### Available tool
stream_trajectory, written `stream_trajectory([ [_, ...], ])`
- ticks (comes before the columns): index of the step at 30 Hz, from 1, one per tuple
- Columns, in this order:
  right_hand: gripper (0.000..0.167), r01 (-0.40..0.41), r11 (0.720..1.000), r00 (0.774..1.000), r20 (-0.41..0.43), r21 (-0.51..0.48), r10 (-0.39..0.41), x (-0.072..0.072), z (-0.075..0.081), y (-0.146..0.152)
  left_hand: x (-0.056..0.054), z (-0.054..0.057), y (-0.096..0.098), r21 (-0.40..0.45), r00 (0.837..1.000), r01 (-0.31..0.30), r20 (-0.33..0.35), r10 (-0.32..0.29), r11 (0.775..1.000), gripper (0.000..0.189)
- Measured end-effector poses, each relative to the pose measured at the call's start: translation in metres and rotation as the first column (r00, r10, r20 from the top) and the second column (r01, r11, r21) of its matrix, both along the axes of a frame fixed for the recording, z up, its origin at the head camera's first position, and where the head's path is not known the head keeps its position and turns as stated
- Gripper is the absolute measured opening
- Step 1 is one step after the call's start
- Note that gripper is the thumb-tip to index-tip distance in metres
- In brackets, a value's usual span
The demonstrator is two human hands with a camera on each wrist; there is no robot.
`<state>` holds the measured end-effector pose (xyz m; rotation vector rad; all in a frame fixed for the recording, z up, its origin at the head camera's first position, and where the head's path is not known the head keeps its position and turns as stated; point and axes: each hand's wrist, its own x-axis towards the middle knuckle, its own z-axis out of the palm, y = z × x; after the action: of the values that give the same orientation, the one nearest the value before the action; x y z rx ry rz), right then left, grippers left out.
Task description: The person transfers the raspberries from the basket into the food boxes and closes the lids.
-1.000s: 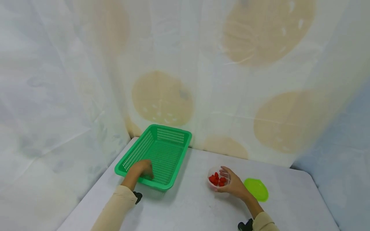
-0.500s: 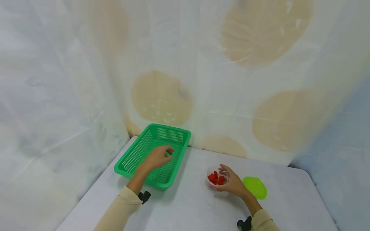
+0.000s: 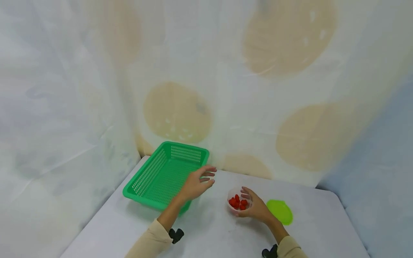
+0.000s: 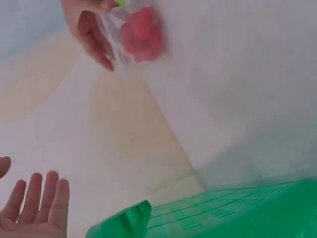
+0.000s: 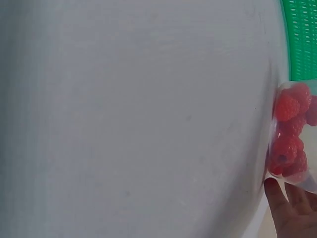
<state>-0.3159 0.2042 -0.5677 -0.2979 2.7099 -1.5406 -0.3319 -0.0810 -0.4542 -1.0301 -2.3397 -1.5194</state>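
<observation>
My left hand (image 3: 195, 184) is over the right edge of the green plastic basket (image 3: 162, 175). Its fingers are spread and nothing is in them; the left wrist view shows the fingers (image 4: 33, 198) extended. On the table to the right, my right hand (image 3: 256, 209) grips a small clear plastic cup (image 5: 311, 144) from its right side, thumb and fingers around it. Several red raspberries (image 5: 290, 148) lie inside the cup. Beside the right wrist, a lime-green lid (image 3: 280, 211) lies flat on the table.
A white-covered table (image 3: 213, 233) carries everything. Pale patterned sheets (image 3: 180, 111) hang behind it and at both sides. The basket stands at the table's back left, close to the hanging sheet.
My left hand has risen out of the basket and moved right, toward the cup, its fingers opening out. The right hand still holds the cup in place. The view has shifted slightly.
</observation>
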Motion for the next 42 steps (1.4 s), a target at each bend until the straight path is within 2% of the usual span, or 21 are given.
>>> stream_trajectory([
  [2, 0.114, 0.007, 0.999, 1.0, -0.014, 0.031, -0.006, 0.002, 0.0, 0.0, 0.003, -0.005, 0.007, -0.063, 0.997, -0.055, -0.065, 0.051, 0.997, 0.047],
  [5, 0.115, 0.021, 0.995, 0.999, -0.047, 0.096, -0.017, 0.005, 0.005, 0.003, 0.006, -0.014, 0.017, -0.201, 0.979, -0.156, -0.159, 0.125, 0.967, 0.054],
  [8, 0.115, 0.027, 0.992, 0.997, -0.075, 0.126, -0.017, 0.008, 0.012, 0.009, 0.006, -0.025, 0.027, -0.293, 0.972, -0.201, -0.179, 0.153, 0.935, 0.059],
  [9, 0.114, 0.027, 0.991, 0.997, -0.081, 0.132, -0.017, 0.009, 0.015, 0.012, 0.006, -0.029, 0.03, -0.304, 0.973, -0.199, -0.173, 0.152, 0.931, 0.058],
  [12, 0.113, 0.039, 0.987, 0.996, -0.088, 0.154, -0.026, 0.011, 0.018, 0.025, 0.007, -0.041, 0.039, -0.286, 0.98, -0.175, -0.147, 0.137, 0.942, 0.053],
  [14, 0.111, 0.058, 0.984, 0.995, -0.088, 0.17, -0.044, 0.014, 0.018, 0.038, 0.006, -0.048, 0.047, -0.243, 0.984, -0.142, -0.137, 0.11, 0.96, 0.049],
  [16, 0.11, 0.078, 0.979, 0.994, -0.089, 0.189, -0.062, 0.018, 0.018, 0.051, 0.007, -0.053, 0.058, -0.189, 0.991, -0.091, -0.111, 0.071, 0.978, 0.045],
  [19, 0.108, 0.112, 0.976, 0.991, -0.093, 0.189, -0.096, 0.025, 0.019, 0.07, 0.009, -0.056, 0.077, -0.115, 0.999, -0.008, -0.054, 0.002, 0.993, 0.042],
  [23, 0.107, 0.145, 0.973, 0.986, -0.107, 0.179, -0.127, 0.034, 0.019, 0.094, 0.015, -0.056, 0.104, -0.051, 0.996, 0.084, 0.022, -0.083, 0.995, 0.04],
  [28, 0.107, 0.153, 0.974, 0.983, -0.128, 0.167, -0.132, 0.042, 0.019, 0.117, 0.021, -0.055, 0.137, -0.017, 0.983, 0.162, 0.086, -0.16, 0.987, 0.04],
  [30, 0.107, 0.164, 0.971, 0.981, -0.133, 0.176, -0.141, 0.044, 0.019, 0.126, 0.022, -0.056, 0.149, -0.036, 0.977, 0.172, 0.134, -0.165, 0.985, 0.041],
  [32, 0.107, 0.173, 0.968, 0.98, -0.127, 0.18, -0.152, 0.046, 0.018, 0.133, 0.023, -0.058, 0.161, -0.072, 0.969, 0.163, 0.199, -0.146, 0.984, 0.04],
  [34, 0.107, 0.183, 0.968, 0.98, -0.11, 0.171, -0.166, 0.048, 0.018, 0.139, 0.023, -0.062, 0.171, -0.103, 0.956, 0.147, 0.269, -0.115, 0.984, 0.041],
  [35, 0.108, 0.185, 0.969, 0.981, -0.095, 0.164, -0.171, 0.05, 0.017, 0.141, 0.024, -0.064, 0.175, -0.108, 0.944, 0.141, 0.313, -0.102, 0.984, 0.041],
  [37, 0.11, 0.186, 0.972, 0.982, -0.055, 0.144, -0.18, 0.053, 0.015, 0.144, 0.026, -0.069, 0.182, -0.096, 0.908, 0.136, 0.411, -0.085, 0.986, 0.043],
  [40, 0.114, 0.196, 0.972, 0.98, 0.009, 0.131, -0.198, 0.058, 0.012, 0.148, 0.03, -0.073, 0.191, -0.085, 0.84, 0.135, 0.538, -0.069, 0.987, 0.047],
  [42, 0.115, 0.209, 0.967, 0.975, 0.039, 0.142, -0.217, 0.061, 0.01, 0.151, 0.031, -0.075, 0.199, -0.126, 0.81, 0.136, 0.585, -0.037, 0.983, 0.05],
])
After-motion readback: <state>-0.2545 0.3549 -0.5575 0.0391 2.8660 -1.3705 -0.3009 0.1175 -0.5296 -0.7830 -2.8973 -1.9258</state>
